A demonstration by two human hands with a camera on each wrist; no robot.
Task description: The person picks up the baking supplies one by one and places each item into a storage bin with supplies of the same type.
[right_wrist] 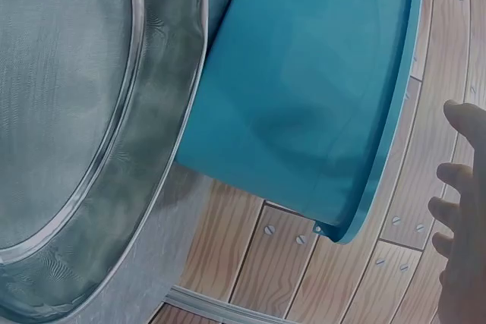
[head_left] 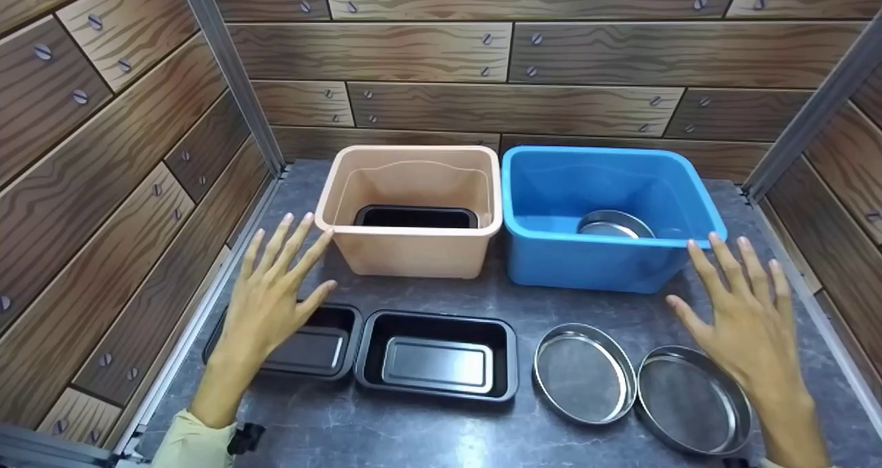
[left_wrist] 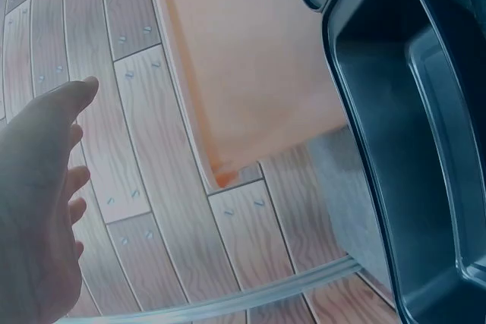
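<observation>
My left hand (head_left: 265, 302), fingers spread and holding nothing, hovers over the left black loaf pan (head_left: 310, 351) and hides part of it. Its fingertips overlap the near left corner of the peach bin (head_left: 413, 251) in the head view. Beside that pan lies a second black loaf pan (head_left: 437, 354). On the other side my right hand (head_left: 747, 323) is spread too, with nothing in it, near the front right corner of the blue bin (head_left: 586, 261). Below it sits a round metal sieve (head_left: 692, 402), partly covered by the hand, next to another round sieve (head_left: 584, 375).
Inside the peach bin is a black pan (head_left: 417, 216); inside the blue bin, a round metal sieve (head_left: 615, 225). Both bins stand side by side on the dark marbled table (head_left: 386, 433). Wood-patterned walls (head_left: 427, 54) with metal corner posts (head_left: 231, 68) enclose the back and sides.
</observation>
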